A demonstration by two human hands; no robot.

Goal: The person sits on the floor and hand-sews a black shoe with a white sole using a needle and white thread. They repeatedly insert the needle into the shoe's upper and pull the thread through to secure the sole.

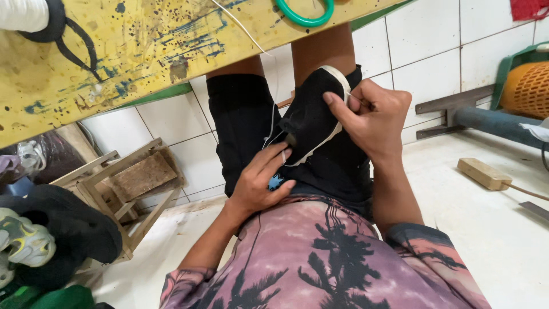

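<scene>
Both hands grip a black shoe (311,117): left hand (260,183) fingers curled underneath, right hand (372,114) pinching its white-edged sole.

above: yellow workbench (143,51) overhangs lap | left: wooden stool (134,183) near | right: floor (492,229) open

The light around me is bright and even, daylight-soft, glancing off the white wall tiles (434,40) and pale floor (492,229) without harsh glare. My lap sits in mild shade under the yellow bench (143,51), so the black shoe (311,120) loses detail. Focus is sharp at centre; the wide lens bends and stretches things at the edges.
</scene>
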